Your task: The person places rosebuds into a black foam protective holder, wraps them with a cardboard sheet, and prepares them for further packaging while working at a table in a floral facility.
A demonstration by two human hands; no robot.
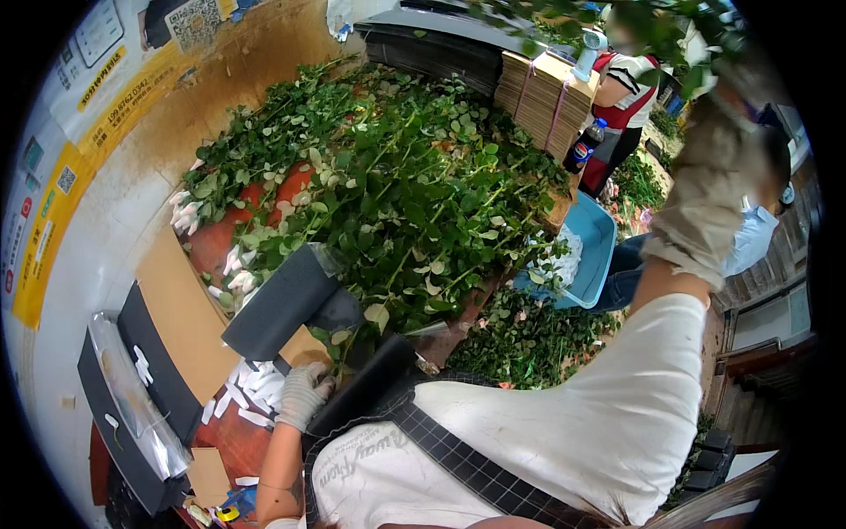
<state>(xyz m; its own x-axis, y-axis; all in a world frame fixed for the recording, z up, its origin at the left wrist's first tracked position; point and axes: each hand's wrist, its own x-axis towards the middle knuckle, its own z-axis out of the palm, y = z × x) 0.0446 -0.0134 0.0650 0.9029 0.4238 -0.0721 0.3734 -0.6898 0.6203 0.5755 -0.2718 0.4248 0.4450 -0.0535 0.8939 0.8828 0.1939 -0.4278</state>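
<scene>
At the near side of the table my left hand [304, 395], in a white knit glove, is closed round leafy stems beside dark grey wrapping sheet [282, 304]. The sheet is curled into a tube, and another black piece [370, 383] lies close against my body. My right hand [718, 150], in a dirty grey glove, is raised far out at the upper right. Its fingers are blurred, and they appear closed on a leafy stem [652, 26] that reaches across the top edge. A large heap of leafy rose stems [414, 185] covers the table beyond my left hand.
White foam sleeves [256, 388] lie left of my left hand, near cardboard [176, 326] and a clear film roll [132, 388]. Stacked cardboard [545, 99], a dark bottle [586, 145] and a blue tub [595, 247] stand right. A person in a red vest [630, 101] stands beyond.
</scene>
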